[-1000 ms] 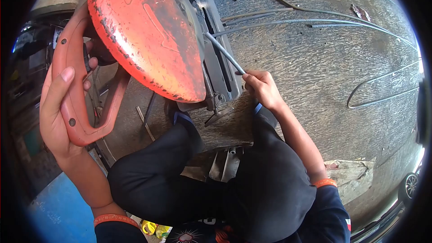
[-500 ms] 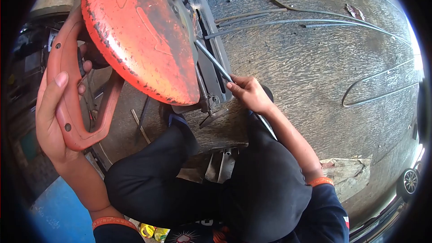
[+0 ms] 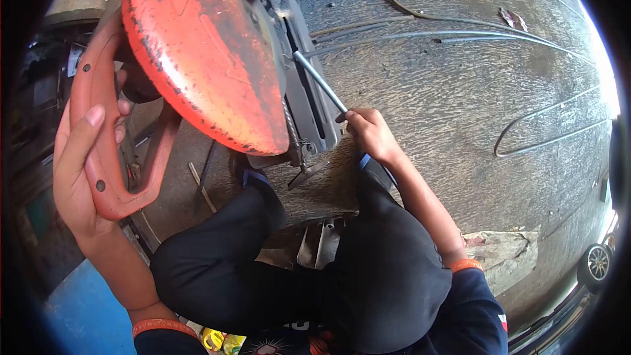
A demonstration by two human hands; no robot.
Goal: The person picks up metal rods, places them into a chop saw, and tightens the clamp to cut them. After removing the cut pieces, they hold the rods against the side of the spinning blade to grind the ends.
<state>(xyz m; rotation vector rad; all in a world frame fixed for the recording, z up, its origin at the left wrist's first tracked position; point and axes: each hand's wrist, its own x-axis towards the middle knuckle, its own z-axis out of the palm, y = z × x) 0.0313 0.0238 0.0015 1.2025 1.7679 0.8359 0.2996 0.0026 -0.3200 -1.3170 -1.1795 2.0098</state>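
Note:
My left hand [image 3: 82,171] is wrapped round the red handle [image 3: 105,151] of a cut-off saw at the left. The saw's worn red guard [image 3: 204,59] covers the upper middle of the view and hides much of the blade. My right hand [image 3: 373,135] pinches a thin metal rod [image 3: 322,85] to the right of the saw. The rod slants up and left, with its upper end over the saw's grey base [image 3: 309,92]. A threaded screw with a clamp handle [image 3: 307,174] sits at the base's near end.
Long bent rods [image 3: 420,33] lie on the stained floor [image 3: 447,105] at upper right, with a U-bent rod [image 3: 509,144] farther right. A flattened sack [image 3: 509,256] and a car wheel [image 3: 597,263] are at lower right. A blue surface [image 3: 89,309] shows at lower left.
The rod's upper end has moved slightly right and off the blade area. My right hand has shifted a little right with it. My left hand still holds the handle.

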